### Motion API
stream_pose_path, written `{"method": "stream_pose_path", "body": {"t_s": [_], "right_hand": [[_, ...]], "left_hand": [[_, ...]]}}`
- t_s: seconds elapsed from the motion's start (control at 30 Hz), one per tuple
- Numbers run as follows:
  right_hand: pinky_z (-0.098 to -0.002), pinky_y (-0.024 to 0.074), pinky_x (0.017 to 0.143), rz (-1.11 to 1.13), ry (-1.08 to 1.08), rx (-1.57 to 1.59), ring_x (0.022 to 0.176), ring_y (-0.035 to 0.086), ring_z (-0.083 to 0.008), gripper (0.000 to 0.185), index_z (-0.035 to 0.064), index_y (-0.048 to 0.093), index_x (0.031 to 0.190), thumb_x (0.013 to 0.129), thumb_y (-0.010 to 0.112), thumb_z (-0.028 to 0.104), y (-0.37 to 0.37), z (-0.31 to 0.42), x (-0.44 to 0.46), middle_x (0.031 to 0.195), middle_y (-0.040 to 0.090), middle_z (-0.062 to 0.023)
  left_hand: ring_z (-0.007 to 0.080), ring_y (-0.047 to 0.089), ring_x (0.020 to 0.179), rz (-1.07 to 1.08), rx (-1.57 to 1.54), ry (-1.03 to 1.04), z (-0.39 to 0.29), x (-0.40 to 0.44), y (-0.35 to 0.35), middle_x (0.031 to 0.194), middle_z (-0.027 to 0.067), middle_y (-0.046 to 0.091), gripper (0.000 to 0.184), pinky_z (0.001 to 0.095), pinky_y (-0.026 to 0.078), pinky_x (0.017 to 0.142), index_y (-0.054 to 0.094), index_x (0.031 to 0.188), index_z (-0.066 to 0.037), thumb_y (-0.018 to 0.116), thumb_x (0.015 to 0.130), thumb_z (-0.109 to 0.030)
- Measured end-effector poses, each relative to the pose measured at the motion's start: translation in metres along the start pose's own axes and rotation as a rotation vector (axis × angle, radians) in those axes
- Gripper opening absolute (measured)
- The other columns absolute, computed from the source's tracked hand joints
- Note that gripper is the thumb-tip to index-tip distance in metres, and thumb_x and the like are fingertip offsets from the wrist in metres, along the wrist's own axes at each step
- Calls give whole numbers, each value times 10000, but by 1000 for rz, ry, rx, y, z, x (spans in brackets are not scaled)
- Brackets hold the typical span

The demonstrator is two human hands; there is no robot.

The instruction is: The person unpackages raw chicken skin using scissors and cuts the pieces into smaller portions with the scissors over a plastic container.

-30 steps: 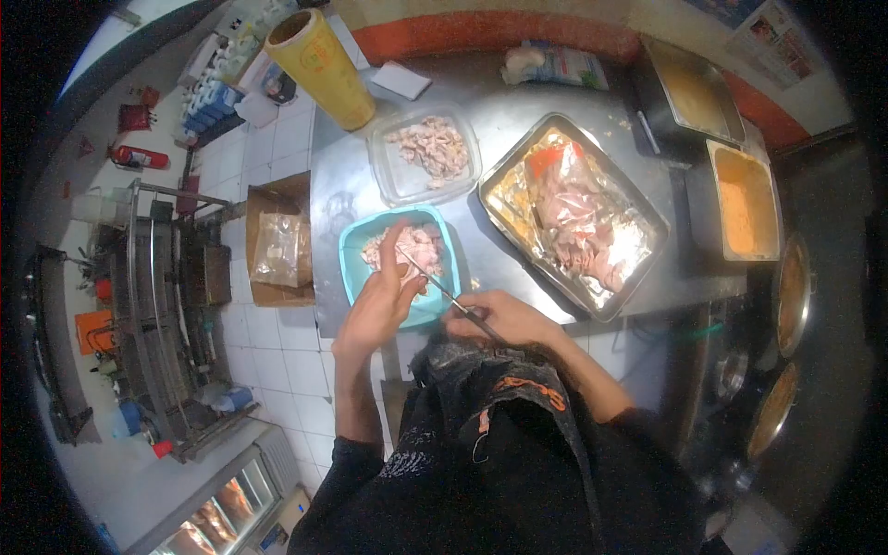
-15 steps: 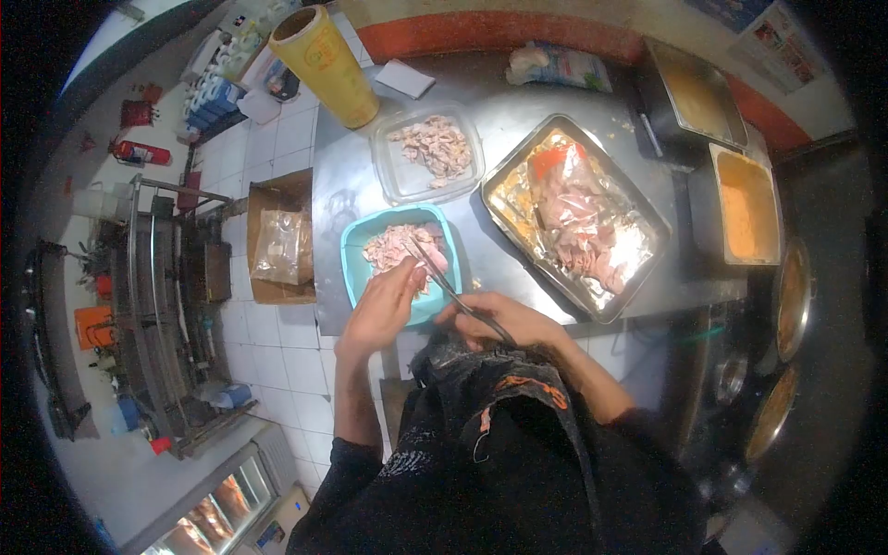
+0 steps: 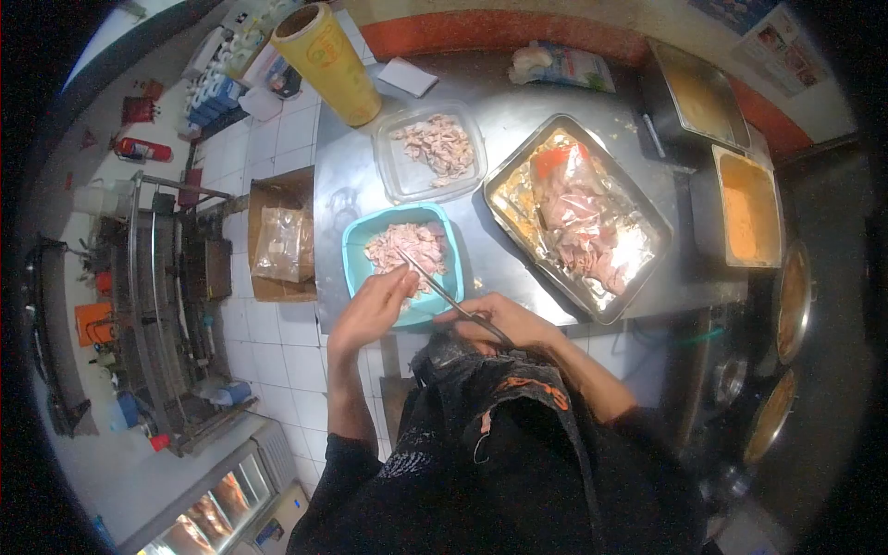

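Observation:
A turquoise tub [image 3: 352, 264] on the steel table holds cut pale meat [image 3: 407, 248]. My left hand [image 3: 375, 305] is at the tub's lower left, fingers pressed together near the blade tips; what they hold, if anything, is too small to tell. Dark scissors [image 3: 442, 294] point up and left over the meat, blades together. Their handles are in my right hand [image 3: 499, 319], at the table's front edge. Behind the tub stands a clear container [image 3: 398, 180] with more meat pieces. To the right lies a metal tray [image 3: 504, 208] with foil and a larger piece of meat [image 3: 569, 208].
A yellow roll [image 3: 328, 65] stands at the table's back left, beside a white pad [image 3: 408, 78]. A plastic bag [image 3: 564, 67] lies at the back. Two deep metal pans [image 3: 747, 203] are at the right. A cardboard box [image 3: 280, 289] sits left of the table.
The scissor blades, apart half a second ago, are now together. My left hand has shifted slightly left, and its fingers, spread over the tub one second ago, are drawn together.

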State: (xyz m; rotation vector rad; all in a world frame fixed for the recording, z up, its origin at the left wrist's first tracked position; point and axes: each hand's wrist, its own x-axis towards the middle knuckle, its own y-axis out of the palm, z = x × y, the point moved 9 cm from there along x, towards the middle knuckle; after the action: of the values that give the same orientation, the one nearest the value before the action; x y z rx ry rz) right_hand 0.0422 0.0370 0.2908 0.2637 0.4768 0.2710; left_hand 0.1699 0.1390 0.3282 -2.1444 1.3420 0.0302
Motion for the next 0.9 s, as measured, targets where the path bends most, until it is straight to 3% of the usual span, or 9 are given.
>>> {"method": "stream_pose_path", "body": {"t_s": [0.13,0.33,0.53,0.73,0.83,0.9], "right_hand": [[-252,411,495,28,-30,46,521,526,-82,377,10,683,1252,1009,639,295,-1,-1,9,600,545,7],[-260,403,492,76,90,-66,517,516,-83,423,9,664,1283,1012,641,332,-5,-20,14,591,531,11],[-261,386,470,59,65,25,504,507,-78,402,13,688,1259,1006,656,323,-3,-19,23,592,535,11],[-258,385,475,90,159,-106,520,511,-80,422,-7,675,1273,1003,662,318,-7,-24,20,598,536,4],[-259,385,463,118,52,11,509,514,-82,404,3,699,1241,988,685,318,-5,-27,24,589,538,0],[-268,416,494,126,81,-54,508,523,-94,434,40,658,1320,994,672,326,-7,-33,28,587,543,-4]], "left_hand": [[292,538,702,42,0,-31,1,0,9,762,167,565,388,406,439,693,542,933,28,408,1100,-296],[297,542,703,-12,-29,-103,18,-3,3,751,171,569,394,409,440,695,549,928,36,412,1097,-292],[356,557,723,52,26,-53,24,-1,19,778,198,603,406,429,445,709,564,934,41,424,1092,-306],[399,617,808,73,91,-142,32,-7,12,825,227,631,391,460,463,750,593,979,37,431,1085,-303],[406,640,855,149,115,-136,27,-10,17,861,236,651,398,467,480,790,600,1003,31,442,1083,-325],[410,655,895,142,158,-124,29,-9,21,914,245,671,392,474,481,811,613,1032,24,455,1077,-332]]}}
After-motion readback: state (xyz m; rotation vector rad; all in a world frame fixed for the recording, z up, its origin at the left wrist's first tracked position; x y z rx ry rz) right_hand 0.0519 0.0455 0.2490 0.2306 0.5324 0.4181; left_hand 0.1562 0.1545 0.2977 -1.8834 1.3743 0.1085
